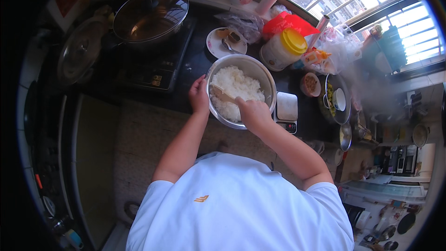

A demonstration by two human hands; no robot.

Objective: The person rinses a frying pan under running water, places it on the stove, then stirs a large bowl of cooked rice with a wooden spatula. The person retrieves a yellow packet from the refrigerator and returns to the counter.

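A large metal bowl (270,87) of cooked white rice (240,80) sits at the counter's front edge. My left hand (199,96) grips its left rim, thumb uppermost. In my right hand (255,113) is a pale rice paddle (224,94), its blade lying against the rice inside the bowl. The fingers are wrapped around the handle, which they mostly hide. Just right of the bowl is a kitchen scale (287,106) with a metal platform. Behind the bowl, a white plate (216,47) carries a spoon (227,45) and some dark food pieces.
A glass-lidded pan (151,15) stands on the induction cooker (156,73) at left. A yellow-lidded jar (284,48) and plastic bags (336,48) line the back. Farther right are a small bowl of minced food (310,84) and a basin (343,111) holding green pieces and a white bowl (339,99).
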